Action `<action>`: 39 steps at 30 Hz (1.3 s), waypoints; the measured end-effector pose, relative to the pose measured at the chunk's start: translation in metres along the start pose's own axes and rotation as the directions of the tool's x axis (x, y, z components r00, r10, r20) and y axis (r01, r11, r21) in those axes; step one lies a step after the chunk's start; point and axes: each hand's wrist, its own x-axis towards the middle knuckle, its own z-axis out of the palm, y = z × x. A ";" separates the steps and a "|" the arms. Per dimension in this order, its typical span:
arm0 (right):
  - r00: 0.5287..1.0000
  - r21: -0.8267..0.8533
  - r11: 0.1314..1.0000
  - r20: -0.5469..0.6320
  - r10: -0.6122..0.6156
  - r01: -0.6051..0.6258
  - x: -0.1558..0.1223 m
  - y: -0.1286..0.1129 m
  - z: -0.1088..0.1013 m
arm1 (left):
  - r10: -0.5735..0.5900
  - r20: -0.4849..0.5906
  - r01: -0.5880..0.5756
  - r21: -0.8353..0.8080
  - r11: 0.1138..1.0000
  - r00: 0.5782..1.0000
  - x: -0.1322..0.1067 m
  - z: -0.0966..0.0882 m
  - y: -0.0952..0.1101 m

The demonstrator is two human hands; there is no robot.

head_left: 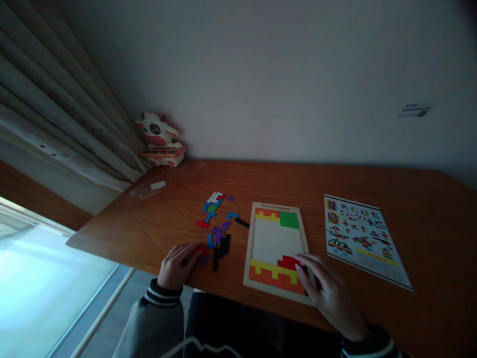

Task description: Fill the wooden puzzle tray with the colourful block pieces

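Observation:
A wooden puzzle board (248, 271) with a raised rim lies on the table. Orange and yellow pieces line its near side, and another such group sits at its far end beside a green block (289, 219). My right hand (328, 293) is at the board's near right corner, with thumb and forefinger closed at a red puzzle piece (286, 261); its right end is hidden by the fingers. Near the table's front edge, my left hand (177, 266) has thumb and forefinger about another red puzzle piece (200, 251). A purple piece (203, 258) lies beside those fingertips.
Several loose pieces in blue, purple, white, red and black lie left of the board, including a black bar (215, 259). A printed pattern sheet (363, 238) lies at right. A cow toy (161, 141) stands at the back left near the curtain (55, 99).

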 end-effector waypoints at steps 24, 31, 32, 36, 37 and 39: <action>1.000 -0.015 1.000 -0.003 0.013 -0.013 -0.003 0.005 0.003 | 0.098 0.159 -0.095 -0.026 0.995 0.982 0.018 -0.005 -0.013; 1.000 -0.038 0.999 0.015 0.012 -0.012 -0.004 0.010 0.004 | 0.027 0.056 -0.026 -0.031 0.999 0.998 0.050 0.003 -0.022; 1.000 -0.040 0.999 0.008 0.008 -0.008 -0.004 0.010 0.004 | 0.030 0.064 -0.028 -0.042 0.999 0.997 0.056 0.005 -0.024; 1.000 -0.047 0.999 -0.010 0.011 -0.011 -0.005 0.009 0.004 | 0.086 0.162 -0.075 -0.071 0.995 0.983 0.076 0.014 -0.034; 1.000 -0.051 0.999 -0.011 0.011 -0.012 -0.005 0.009 0.004 | 0.097 0.184 -0.085 -0.072 0.994 0.978 0.078 0.016 -0.037; 1.000 -0.064 0.998 -0.009 0.011 -0.012 -0.005 0.008 0.004 | 0.108 0.219 -0.093 -0.076 0.993 0.970 0.077 0.021 -0.043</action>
